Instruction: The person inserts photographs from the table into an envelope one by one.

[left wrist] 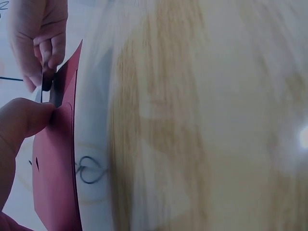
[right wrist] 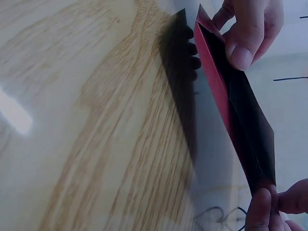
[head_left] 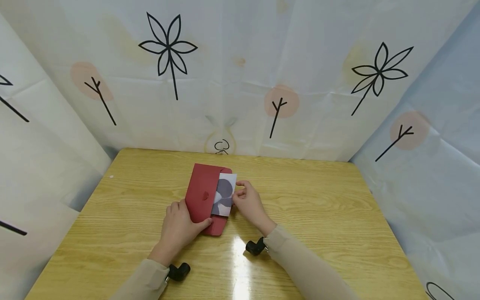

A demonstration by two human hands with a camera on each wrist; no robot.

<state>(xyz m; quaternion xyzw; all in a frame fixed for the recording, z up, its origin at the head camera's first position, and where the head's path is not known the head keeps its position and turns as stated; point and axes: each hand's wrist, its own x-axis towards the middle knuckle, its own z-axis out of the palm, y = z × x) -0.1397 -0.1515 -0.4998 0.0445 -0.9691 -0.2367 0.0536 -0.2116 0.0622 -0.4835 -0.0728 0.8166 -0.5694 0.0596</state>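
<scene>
A red paper envelope (head_left: 202,183) is held up a little over the wooden table, its flap side facing right. My left hand (head_left: 181,223) grips its lower left part, the thumb lying across the front near the opening. Out of the opening sticks a white card (head_left: 225,189) with grey rounded shapes printed on it. My right hand (head_left: 250,204) pinches the card's right edge between thumb and fingers. In the right wrist view the left thumb (right wrist: 242,57) presses on the envelope's edge, and the underside of the envelope and card looks dark. The rest of the card is hidden inside the envelope.
The wooden table (head_left: 318,216) spreads around both hands, with a bright glare spot in front. White cloth walls (head_left: 240,75) with printed flowers stand behind and at both sides. A black wrist device (head_left: 179,271) sits by the left sleeve, another (head_left: 256,246) by the right.
</scene>
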